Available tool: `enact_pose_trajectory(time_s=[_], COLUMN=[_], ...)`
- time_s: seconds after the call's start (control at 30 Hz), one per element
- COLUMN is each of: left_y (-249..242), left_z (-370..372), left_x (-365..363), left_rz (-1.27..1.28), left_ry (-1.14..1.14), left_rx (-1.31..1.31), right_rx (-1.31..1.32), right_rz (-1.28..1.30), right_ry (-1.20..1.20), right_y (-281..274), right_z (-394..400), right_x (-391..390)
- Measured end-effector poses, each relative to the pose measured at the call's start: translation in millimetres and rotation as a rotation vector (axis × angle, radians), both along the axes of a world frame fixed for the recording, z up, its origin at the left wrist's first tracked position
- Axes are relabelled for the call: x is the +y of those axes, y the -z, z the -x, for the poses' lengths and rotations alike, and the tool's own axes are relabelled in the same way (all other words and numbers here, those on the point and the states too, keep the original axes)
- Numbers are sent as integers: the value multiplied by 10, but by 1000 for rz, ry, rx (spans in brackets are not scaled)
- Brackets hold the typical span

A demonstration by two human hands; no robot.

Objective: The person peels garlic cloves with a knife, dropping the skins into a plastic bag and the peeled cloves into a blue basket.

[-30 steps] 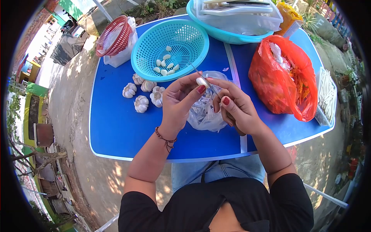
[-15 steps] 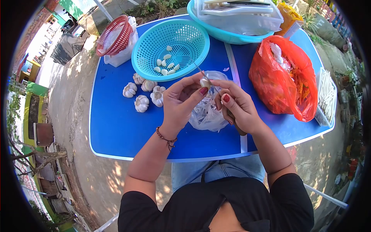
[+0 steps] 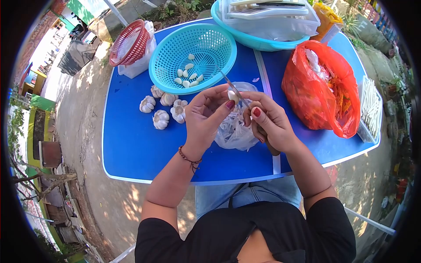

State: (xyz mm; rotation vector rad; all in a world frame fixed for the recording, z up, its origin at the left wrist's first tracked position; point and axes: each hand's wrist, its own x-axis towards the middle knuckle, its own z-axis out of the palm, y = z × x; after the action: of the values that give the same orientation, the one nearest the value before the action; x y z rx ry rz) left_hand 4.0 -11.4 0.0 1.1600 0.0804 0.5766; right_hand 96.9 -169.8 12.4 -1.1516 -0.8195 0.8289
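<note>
My left hand [image 3: 208,111] pinches a pale garlic clove [image 3: 233,96] between thumb and fingers. In my right hand [image 3: 268,120] is a knife [image 3: 233,89], its handle in the palm and its blade slanting up and left against the clove. Below both hands lies a clear plastic bag [image 3: 237,131] with garlic skins in it. Several whole garlic bulbs [image 3: 161,119] sit on the table left of my left hand. Beyond them, a turquoise colander [image 3: 193,57] contains several peeled cloves [image 3: 186,83].
A red plastic bag [image 3: 302,101] stands open at the right of the blue table [image 3: 144,158], beside a tub of white sticks [image 3: 372,105]. At the back are a turquoise basin [image 3: 263,43] with clear containers and a red basket [image 3: 130,44] over a white tub.
Both hands hold nearly the same place, still on the clove and the knife. The blade has shifted slightly against the clove, and the whole view has moved a little.
</note>
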Motion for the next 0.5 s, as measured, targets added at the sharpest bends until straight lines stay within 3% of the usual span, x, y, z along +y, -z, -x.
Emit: enact_pose_trajectory(time_s=[0.2,0.5], left_y=[42,54], left_z=[0,9], left_x=[34,37], left_rz=[38,64], left_ry=[12,67], left_rx=[11,23], right_rx=[-70,34], right_rz=[30,-23], right_ry=[18,-12], right_y=[-50,-3], right_z=[40,20], right_x=[6,4])
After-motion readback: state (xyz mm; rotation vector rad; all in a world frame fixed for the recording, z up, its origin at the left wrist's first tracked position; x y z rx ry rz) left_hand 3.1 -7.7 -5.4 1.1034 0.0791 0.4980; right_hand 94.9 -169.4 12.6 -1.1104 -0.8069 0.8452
